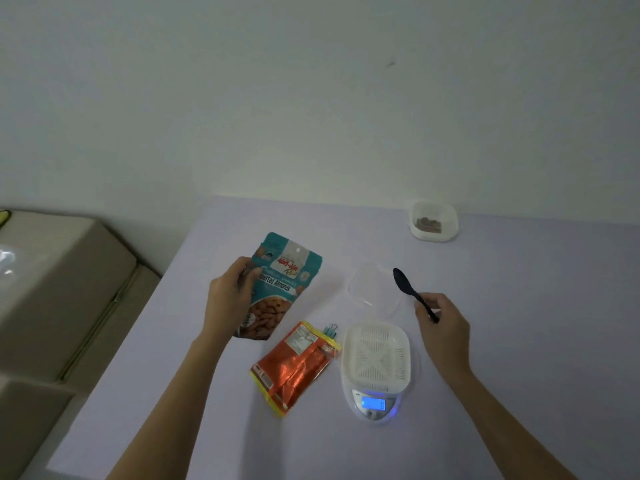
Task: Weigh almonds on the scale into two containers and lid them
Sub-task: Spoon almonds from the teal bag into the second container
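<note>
Head view: both forearms reach forward over the pale lilac surface. The left hand is raised, fingers curled around the left edge of a teal pouch of roasted almonds, thumb across its front; the grip is closed on the pouch, which stands upright and tilted slightly, its lower end near the surface. The right hand is held with knuckles up, its grip pinching the handle end of a black spoon whose bowl points up and away to the left. Just below and left of the right hand's grip sits the scale, its blue display lit, carrying a white ribbed container that looks empty. Under the spoon's bowl, just beyond the scale, lies a clear lid flat on the surface. Well beyond the right hand's grip, near the wall, stands a second container with brown almonds inside; whether it is lidded I cannot tell. Between the left forearm and the scale lies an orange foil bag, a teal binder clip at its top edge.
</note>
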